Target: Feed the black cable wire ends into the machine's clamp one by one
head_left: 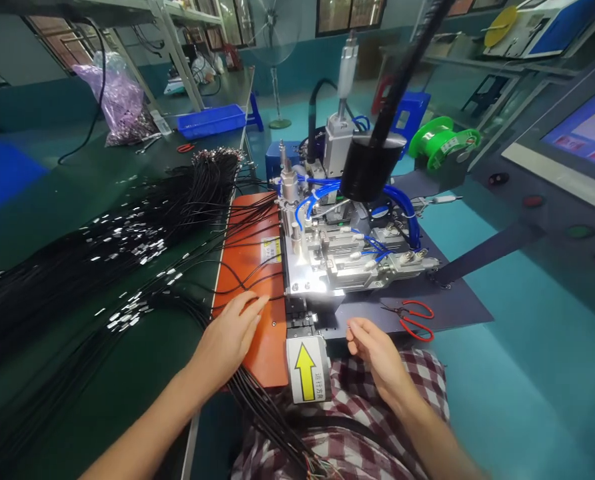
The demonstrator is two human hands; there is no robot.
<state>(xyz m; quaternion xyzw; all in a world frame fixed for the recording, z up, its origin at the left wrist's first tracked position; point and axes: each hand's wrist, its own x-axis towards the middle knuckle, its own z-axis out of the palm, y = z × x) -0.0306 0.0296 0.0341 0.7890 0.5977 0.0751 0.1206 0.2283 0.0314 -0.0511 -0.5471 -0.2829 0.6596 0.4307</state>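
Note:
My left hand (233,330) hovers over the orange plate (247,217) at the machine's left side, its fingers loosely stretched and apart. A thin black cable (276,297) runs from near its fingertips into the machine's edge. To the right of the feed track (301,323), my right hand (375,353) is closed, thumb and fingertips pressed together; whatever may be between them is too small to make out. The metal machine (337,260) with blue air tubes stands in front of both hands. A bundle of black cables (262,407) lies across my lap, below my left hand.
Many black cables (102,260) cover the green table on the left. Red-handled scissors (412,319) lie on the machine's base plate. A black cylinder (372,167) hangs above the machine. A green spool (440,143) and a screen (587,127) are at right.

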